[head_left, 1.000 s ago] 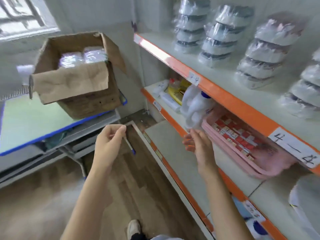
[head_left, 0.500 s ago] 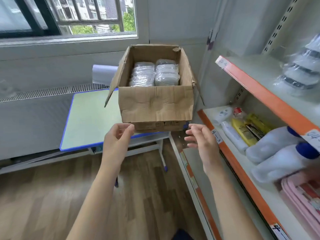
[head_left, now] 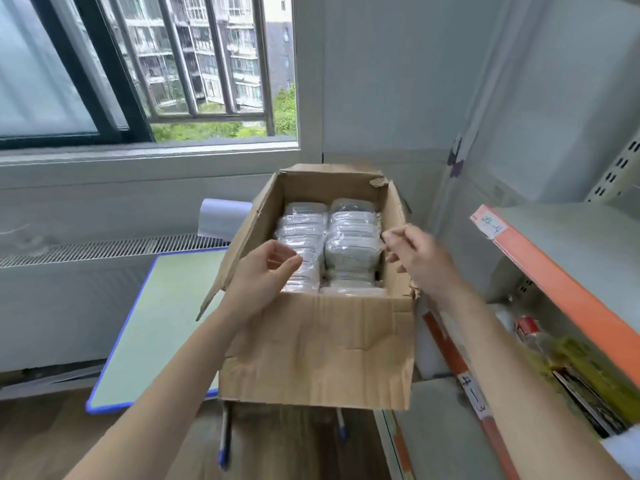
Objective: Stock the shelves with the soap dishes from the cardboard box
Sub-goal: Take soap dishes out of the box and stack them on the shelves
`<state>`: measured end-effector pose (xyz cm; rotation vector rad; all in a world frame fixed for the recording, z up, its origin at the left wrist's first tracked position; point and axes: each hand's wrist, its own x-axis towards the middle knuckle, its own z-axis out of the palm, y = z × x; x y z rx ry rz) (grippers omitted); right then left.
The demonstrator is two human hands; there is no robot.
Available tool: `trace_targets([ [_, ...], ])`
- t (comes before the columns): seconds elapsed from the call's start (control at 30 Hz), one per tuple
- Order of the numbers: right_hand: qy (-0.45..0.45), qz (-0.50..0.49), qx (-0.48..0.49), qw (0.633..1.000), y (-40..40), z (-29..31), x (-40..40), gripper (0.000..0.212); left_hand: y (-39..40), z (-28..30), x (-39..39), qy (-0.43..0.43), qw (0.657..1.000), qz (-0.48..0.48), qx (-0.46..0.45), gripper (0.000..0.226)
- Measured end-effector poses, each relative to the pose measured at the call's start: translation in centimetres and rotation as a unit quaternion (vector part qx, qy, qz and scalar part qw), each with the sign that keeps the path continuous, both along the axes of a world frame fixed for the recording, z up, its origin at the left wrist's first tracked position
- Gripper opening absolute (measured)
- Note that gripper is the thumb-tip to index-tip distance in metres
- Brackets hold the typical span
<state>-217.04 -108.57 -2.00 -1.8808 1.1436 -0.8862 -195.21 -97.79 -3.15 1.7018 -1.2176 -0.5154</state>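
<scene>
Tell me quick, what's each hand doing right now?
Left hand: open, fingers loosely curled over the wrapped soap dishes, holding nothing.
Right hand: open, reaching into the cardboard box, holding nothing.

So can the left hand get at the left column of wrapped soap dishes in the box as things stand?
Probably yes. The cardboard box is open at the top, its flaps folded out, and the left hand hangs open right over the left column of soap dishes. Nothing lies between them.

Both hands (head_left: 266, 271) (head_left: 419, 258) over open cardboard box (head_left: 318, 351); wrapped soap dishes (head_left: 351, 244) inside
</scene>
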Motion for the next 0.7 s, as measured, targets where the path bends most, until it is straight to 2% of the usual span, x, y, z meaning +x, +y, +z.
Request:
trace_targets([
  [0.1,0.129,0.064,0.041,0.989,-2.8,-1.0,1.8,0.02,-3.2,-0.6,1.0,-0.029,0.999,-0.015,0.039,0.012],
  [0.2,0.26,0.132,0.044,0.955,-4.7,-1.7,3.7,0.03,-6.1,-1.4,2.1,-0.049,0.994,-0.049,0.079,0.014],
  [0.3,0.395,0.2,0.054,0.895,-5.9,-2.4,5.9,0.042,-9.1,-1.8,2.8,-0.084,0.986,-0.094,0.107,0.015],
  [0.43,0.552,0.267,0.094,0.785,-7.9,-4.7,8.9,0.044,-12.1,-1.8,3.3,-0.122,0.971,-0.157,0.131,0.017],
  [0.47,0.58,0.273,0.123,0.757,-8.4,-5.5,9.5,0.046,-12.7,-1.8,3.5,-0.13,0.968,-0.171,0.132,0.018],
  [0.53,0.607,0.271,0.184,0.724,-9.1,-6.8,10.3,0.066,-13.5,-1.8,4.1,-0.134,0.964,-0.191,0.127,0.019],
  [0.6,0.61,0.252,0.223,0.717,-9.7,-7.4,10.8,0.086,-13.9,-2.0,4.7,-0.125,0.965,-0.198,0.12,0.019],
  [0.7,0.613,0.249,0.22,0.717,-11.0,-7.6,11.3,0.081,-14.2,-2.6,5.6,-0.103,0.967,-0.2,0.124,0.022],
])
